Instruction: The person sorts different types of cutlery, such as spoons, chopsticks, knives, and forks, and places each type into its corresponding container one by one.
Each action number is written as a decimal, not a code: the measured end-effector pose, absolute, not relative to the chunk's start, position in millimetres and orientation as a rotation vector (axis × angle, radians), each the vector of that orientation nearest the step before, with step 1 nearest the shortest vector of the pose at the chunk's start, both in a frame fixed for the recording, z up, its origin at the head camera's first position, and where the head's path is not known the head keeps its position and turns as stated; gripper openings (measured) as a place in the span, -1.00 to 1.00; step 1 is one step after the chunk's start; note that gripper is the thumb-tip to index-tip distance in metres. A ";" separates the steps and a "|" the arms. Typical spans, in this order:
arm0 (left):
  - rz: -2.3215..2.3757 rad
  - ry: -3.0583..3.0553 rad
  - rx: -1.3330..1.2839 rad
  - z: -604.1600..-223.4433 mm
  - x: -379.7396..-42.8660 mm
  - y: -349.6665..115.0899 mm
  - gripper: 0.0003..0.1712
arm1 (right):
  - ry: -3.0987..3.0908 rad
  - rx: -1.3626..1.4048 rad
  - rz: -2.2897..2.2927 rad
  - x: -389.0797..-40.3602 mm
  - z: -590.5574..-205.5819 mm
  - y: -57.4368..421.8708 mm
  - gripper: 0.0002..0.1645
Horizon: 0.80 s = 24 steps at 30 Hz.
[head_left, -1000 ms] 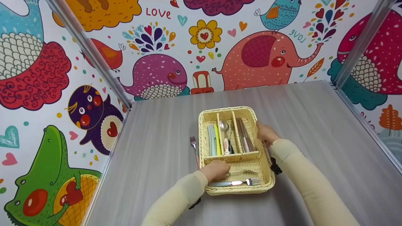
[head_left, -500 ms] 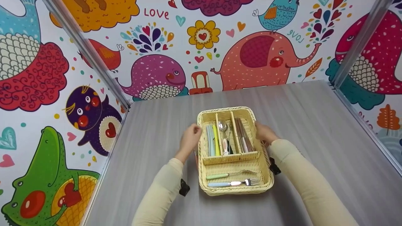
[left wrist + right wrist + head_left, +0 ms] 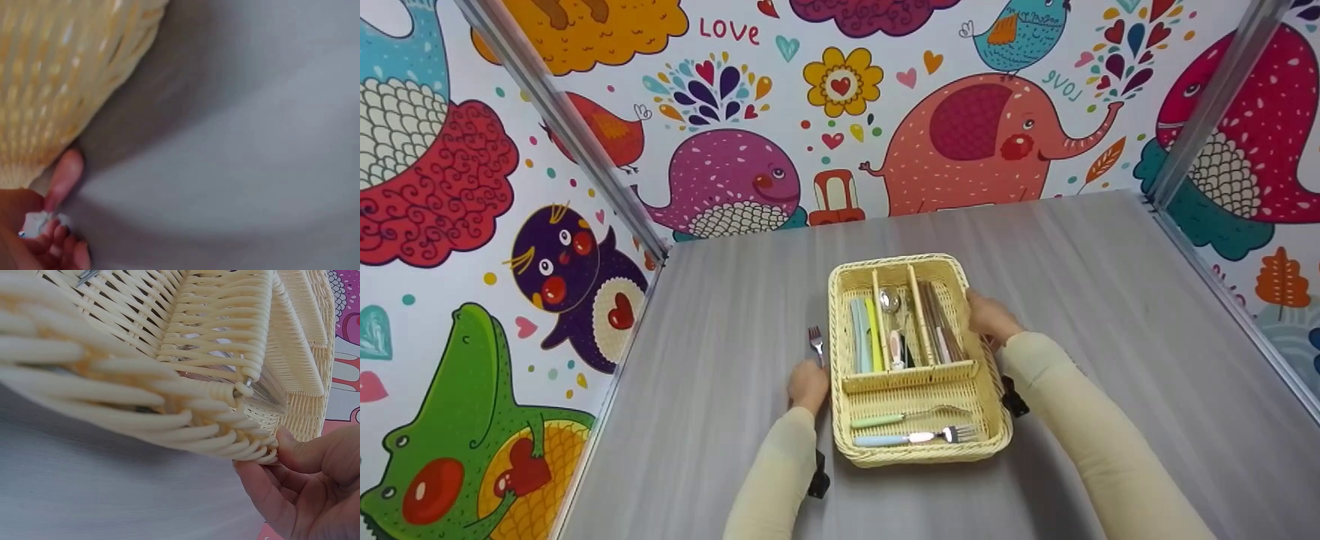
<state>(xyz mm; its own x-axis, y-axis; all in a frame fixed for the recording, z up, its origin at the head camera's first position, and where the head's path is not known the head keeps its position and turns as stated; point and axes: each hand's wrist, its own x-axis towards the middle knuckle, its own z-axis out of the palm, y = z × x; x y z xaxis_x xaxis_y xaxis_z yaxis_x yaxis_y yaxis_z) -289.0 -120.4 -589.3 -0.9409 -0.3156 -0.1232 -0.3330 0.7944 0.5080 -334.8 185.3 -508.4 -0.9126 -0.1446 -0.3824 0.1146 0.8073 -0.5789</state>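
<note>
A cream woven cutlery basket (image 3: pixel 921 386) with dividers stands on the table. My right hand (image 3: pixel 994 319) pinches its right rim between thumb and fingers, clear in the right wrist view (image 3: pixel 306 486). Left of the basket lies a fork (image 3: pixel 816 339), tines pointing away. My left hand (image 3: pixel 808 386) is over its handle, fingers curled round it; the left wrist view shows thumb and fingers (image 3: pixel 66 174) meeting on something pale beside the basket wall. In the front compartment are a green-handled piece of cutlery (image 3: pixel 885 421) and a blue-handled fork (image 3: pixel 889 440).
The back compartments hold light blue and yellow handles (image 3: pixel 872 337), a spoon (image 3: pixel 889 300) with other pieces, and brown chopstick-like sticks (image 3: pixel 941 322). Cartoon-printed walls (image 3: pixel 840 150) with metal corner posts border the grey table (image 3: pixel 720 337).
My left hand left the front compartment, where the green-handled piece now lies, passed up beside the left rim, then came back down onto the fork. My right hand has stayed on the rim.
</note>
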 end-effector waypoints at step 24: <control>0.908 3.067 0.570 -483.5 -302.5 -94.5 -0.79 | 2.607 -0.065 -0.878 -333.3 -509.7 186.0 -0.19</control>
<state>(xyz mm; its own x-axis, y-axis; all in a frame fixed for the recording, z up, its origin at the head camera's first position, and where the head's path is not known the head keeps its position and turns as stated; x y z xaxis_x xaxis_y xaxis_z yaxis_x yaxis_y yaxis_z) -302.5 -94.5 -483.5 -0.9329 0.3000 0.1990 0.3600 0.7831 0.5071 -333.3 186.0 -509.7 -0.9239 -0.1640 -0.3456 0.0783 0.8032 -0.5906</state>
